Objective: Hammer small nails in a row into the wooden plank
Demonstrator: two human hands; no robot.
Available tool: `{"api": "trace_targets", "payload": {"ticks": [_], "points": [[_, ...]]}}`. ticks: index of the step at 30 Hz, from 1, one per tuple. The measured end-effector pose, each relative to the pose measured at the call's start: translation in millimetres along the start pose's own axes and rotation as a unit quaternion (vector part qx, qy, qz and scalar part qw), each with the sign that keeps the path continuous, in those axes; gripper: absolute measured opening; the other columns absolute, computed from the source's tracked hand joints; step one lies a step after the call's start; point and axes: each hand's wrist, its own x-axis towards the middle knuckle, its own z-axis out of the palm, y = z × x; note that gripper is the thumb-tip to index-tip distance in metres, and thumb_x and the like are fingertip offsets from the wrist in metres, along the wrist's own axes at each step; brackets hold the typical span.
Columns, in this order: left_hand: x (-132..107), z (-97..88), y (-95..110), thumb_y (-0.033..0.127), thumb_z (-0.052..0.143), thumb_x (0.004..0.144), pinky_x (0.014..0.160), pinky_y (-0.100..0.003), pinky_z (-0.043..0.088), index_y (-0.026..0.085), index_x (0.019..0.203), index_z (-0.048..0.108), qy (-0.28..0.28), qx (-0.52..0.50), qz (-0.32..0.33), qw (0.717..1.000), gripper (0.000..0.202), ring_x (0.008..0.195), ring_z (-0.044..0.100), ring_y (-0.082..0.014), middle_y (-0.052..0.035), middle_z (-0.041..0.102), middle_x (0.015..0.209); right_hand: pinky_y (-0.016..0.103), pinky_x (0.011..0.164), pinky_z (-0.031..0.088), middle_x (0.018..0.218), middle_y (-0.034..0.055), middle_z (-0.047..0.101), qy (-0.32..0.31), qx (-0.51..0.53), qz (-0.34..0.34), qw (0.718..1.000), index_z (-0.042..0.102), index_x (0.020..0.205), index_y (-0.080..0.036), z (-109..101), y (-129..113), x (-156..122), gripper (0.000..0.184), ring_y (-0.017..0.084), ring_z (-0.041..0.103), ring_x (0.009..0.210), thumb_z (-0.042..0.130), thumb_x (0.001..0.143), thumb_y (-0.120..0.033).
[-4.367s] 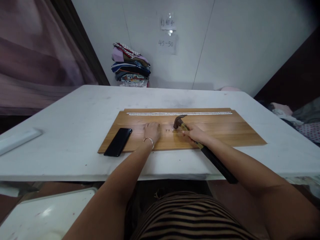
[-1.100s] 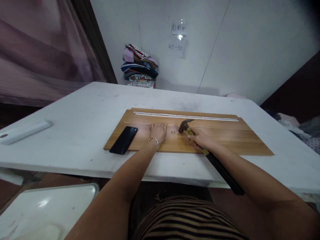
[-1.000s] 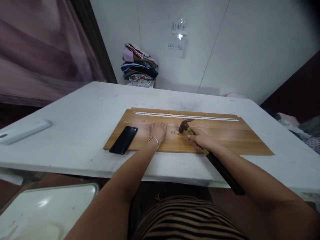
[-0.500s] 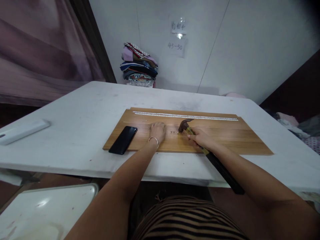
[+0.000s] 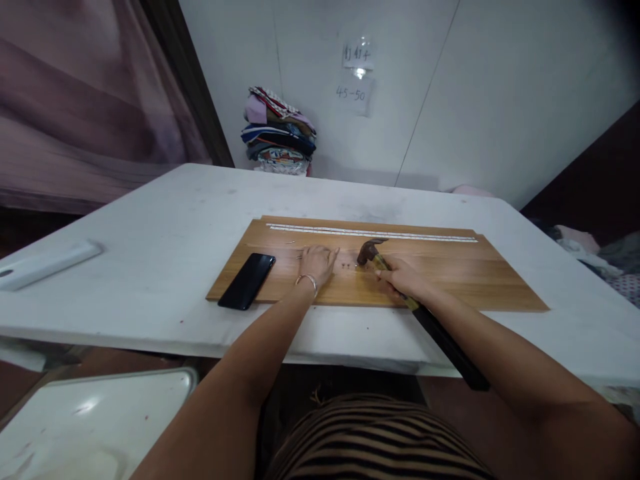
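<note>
My right hand (image 5: 401, 277) is closed around a claw hammer (image 5: 425, 313), high on the handle near the head. The dark hammer head rests low over the wooden board (image 5: 450, 280), and the black grip runs back toward my body. My left hand (image 5: 318, 262), with a bracelet at the wrist, lies on the board with its thumb spread out to the right. Some thin nails (image 5: 299, 256) show at its left edge, partly covered by the fingers. Two small nails (image 5: 345, 265) stand in the board between my hands. Another loose nail (image 5: 290, 242) lies farther back.
A black phone (image 5: 247, 280) lies on the board's left end. White measuring strips (image 5: 370, 233) run along its far edge. The board sits on a white table (image 5: 150, 267), with a white object (image 5: 50, 263) at the left. Folded cloths (image 5: 279, 133) are stacked by the wall.
My left hand's thumb has spread out to the right, away from the other fingers. The right hand and the hammer stay in almost the same place.
</note>
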Motion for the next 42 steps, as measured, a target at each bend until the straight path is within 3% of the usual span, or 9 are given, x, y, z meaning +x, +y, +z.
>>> {"api": "trace_targets", "payload": {"ticks": [11,24,32,42], "points": [[0.4,-3.8,5.4,0.033,0.032,0.104,0.102,-0.041,0.040,0.015,0.097,0.075,-0.007,0.035,-0.026,0.999,0.047,0.110,0.063,-0.0257,-0.0147,0.075,0.104,0.020,0.034,0.033,0.051,-0.0088,0.046,-0.005,-0.011,0.008,1.000,0.050,0.088,-0.022,2.5,-2.2,-0.8,0.005,0.008,0.040,0.035,0.054,0.086,-0.019],[4.3,6.1,-1.3,0.029,0.036,0.102,0.101,-0.040,0.041,0.015,0.098,0.074,0.011,0.018,-0.034,0.999,0.041,0.107,0.064,-0.0255,-0.0140,0.075,0.103,0.020,0.033,0.033,0.056,-0.0074,0.049,-0.008,0.001,-0.012,1.000,0.050,0.086,-0.022,1.4,-0.9,-2.5,0.007,0.008,0.041,0.037,0.056,0.083,-0.020],[0.9,3.4,-1.2,0.019,0.040,0.098,0.106,-0.041,0.038,0.019,0.113,0.069,0.007,0.006,-0.020,1.000,0.033,0.117,0.059,-0.0250,-0.0111,0.071,0.123,0.019,0.032,0.032,0.053,-0.0084,0.046,0.001,0.002,-0.007,1.000,0.050,0.086,-0.022,0.1,4.0,1.1,0.008,0.008,0.042,0.036,0.057,0.083,-0.020],[0.8,-3.1,1.5,0.028,0.040,0.100,0.102,-0.040,0.040,0.020,0.099,0.070,0.010,-0.010,-0.019,1.000,0.031,0.112,0.061,-0.0245,-0.0107,0.072,0.114,0.019,0.033,0.032,0.049,-0.0101,0.044,-0.008,0.039,-0.007,0.999,0.051,0.090,-0.023,3.7,1.2,-4.1,0.011,0.008,0.039,0.035,0.060,0.083,-0.025]]}}
